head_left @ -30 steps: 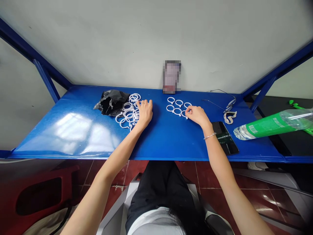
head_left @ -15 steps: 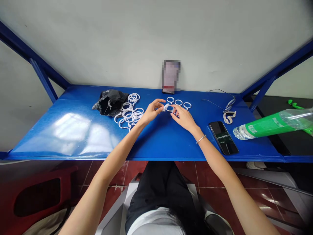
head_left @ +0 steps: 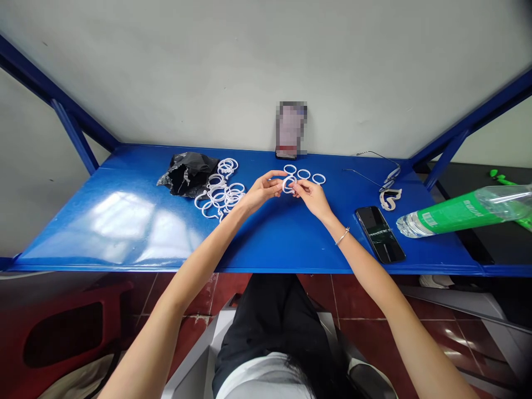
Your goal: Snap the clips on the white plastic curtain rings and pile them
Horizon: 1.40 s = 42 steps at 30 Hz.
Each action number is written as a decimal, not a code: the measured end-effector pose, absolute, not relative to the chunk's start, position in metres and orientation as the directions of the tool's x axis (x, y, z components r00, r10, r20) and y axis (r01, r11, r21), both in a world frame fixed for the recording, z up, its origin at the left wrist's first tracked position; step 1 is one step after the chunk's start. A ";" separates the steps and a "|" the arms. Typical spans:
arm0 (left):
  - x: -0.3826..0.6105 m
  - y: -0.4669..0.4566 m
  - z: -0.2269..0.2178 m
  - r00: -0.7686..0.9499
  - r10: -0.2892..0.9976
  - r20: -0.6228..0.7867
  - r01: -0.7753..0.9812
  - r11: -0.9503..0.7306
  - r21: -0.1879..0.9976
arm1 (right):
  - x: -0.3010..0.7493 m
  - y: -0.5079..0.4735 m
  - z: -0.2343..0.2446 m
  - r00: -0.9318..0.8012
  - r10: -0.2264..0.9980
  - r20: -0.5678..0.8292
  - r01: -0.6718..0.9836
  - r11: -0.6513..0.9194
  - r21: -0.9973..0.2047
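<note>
Between my two hands is a white plastic ring (head_left: 288, 185), held above the blue table. My left hand (head_left: 262, 189) pinches its left side, and my right hand (head_left: 311, 195) grips its right side with thumb and fingers together. Just beyond them, a row of similar white rings (head_left: 318, 178) lies flat on the table. To the left of my left hand is a loose pile of white rings (head_left: 219, 197), some with a small clasp or gap. Fingertips partly cover the held ring.
A crumpled black plastic bag (head_left: 192, 170) lies behind the pile. One phone (head_left: 286, 133) leans on the wall; another phone (head_left: 380, 234) lies on the blue table (head_left: 266, 244). Eyeglasses (head_left: 390, 176), a white strap-like item (head_left: 389, 199) and a green-labelled bottle (head_left: 461, 210) are at right.
My right hand has closed in on the ring and now grips it too. The held ring has turned to face the camera more. The pile and other objects stay put.
</note>
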<state>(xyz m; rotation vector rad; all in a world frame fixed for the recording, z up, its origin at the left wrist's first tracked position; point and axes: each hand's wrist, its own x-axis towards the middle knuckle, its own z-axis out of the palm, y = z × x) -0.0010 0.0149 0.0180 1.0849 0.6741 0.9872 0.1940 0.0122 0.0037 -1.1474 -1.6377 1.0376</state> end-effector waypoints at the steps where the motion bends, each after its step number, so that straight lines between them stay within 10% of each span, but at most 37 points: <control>1: -0.001 0.015 0.019 0.434 0.901 0.019 -0.305 0.127 0.944 | 0.194 0.012 0.005 -0.194 0.963 0.187 0.257 0.234 -0.938; 12: 0.004 0.014 0.012 0.471 0.838 0.274 -0.051 -0.285 0.957 | 0.189 0.002 0.016 -0.080 0.948 0.307 0.313 0.316 -0.896; 20: 0.001 0.014 0.006 0.497 0.740 0.453 0.362 -0.651 0.667 | 0.189 0.002 0.014 -0.084 0.941 0.329 0.291 0.339 -0.895; 27: 0.002 0.009 0.008 0.432 0.777 0.458 0.624 -0.624 0.470 | 0.191 0.001 0.014 -0.128 0.932 0.340 0.238 0.362 -0.901; 42: 0.003 0.008 0.008 0.368 0.746 0.554 0.584 -0.650 0.487 | 0.187 -0.006 0.021 -0.144 0.817 0.558 0.441 0.558 -0.703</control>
